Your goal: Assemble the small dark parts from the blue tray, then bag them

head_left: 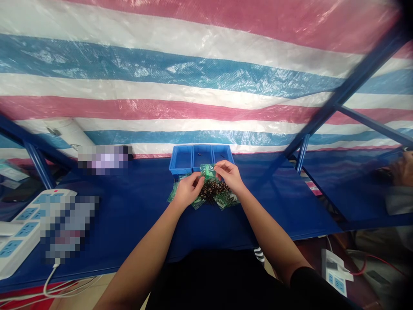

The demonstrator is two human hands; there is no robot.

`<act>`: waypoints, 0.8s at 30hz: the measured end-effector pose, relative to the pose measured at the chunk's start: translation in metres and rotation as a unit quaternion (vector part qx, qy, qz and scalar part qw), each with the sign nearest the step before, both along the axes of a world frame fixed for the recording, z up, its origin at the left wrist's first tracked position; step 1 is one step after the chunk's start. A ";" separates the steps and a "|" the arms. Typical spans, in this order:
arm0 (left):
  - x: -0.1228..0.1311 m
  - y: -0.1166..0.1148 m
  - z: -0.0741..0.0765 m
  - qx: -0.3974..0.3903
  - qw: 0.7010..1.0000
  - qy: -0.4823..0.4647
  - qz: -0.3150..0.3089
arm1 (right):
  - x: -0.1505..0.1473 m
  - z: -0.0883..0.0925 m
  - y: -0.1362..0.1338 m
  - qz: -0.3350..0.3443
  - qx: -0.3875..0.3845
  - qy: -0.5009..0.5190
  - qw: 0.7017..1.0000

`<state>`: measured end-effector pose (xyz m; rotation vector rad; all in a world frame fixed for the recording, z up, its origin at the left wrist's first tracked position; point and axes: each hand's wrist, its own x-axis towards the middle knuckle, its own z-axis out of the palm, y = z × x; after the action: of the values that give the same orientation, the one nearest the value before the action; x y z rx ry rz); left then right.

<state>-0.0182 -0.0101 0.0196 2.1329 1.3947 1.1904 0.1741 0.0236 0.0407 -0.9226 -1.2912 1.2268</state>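
Note:
A small green packet [207,171] is held up between my two hands, over a pile of dark and coppery small parts [211,190]. My left hand [189,187] pinches its lower left side, and my right hand [228,174] pinches its right edge. More green packets [222,200] lie around the pile on the blue table. Just behind stand three joined blue bins [181,160]; a small dark item lies in the middle one, and another in the right one.
A white power strip [26,224] and a blurred device [72,226] with a cable lie at the left. Blue frame posts [302,154] rise at both sides, before a striped sheet [206,77]. Another person's hand [403,168] shows at far right.

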 end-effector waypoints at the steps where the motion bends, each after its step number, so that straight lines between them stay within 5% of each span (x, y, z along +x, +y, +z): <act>1: 0.000 0.000 0.001 -0.001 1.000 -0.002 0.002 | -0.001 0.000 0.000 -0.001 -0.002 -0.002 1.000; 13: 0.000 0.000 0.001 -0.033 0.996 -0.080 -0.026 | 0.000 -0.004 0.001 -0.011 -0.019 -0.013 1.000; 24: 0.003 0.005 -0.001 -0.149 0.952 -0.264 -0.042 | 0.001 -0.008 0.002 0.028 -0.010 -0.026 0.999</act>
<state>-0.0150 -0.0051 0.0187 1.5029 1.1382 1.2942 0.1747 0.0259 0.0330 -0.9445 -1.3565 1.2680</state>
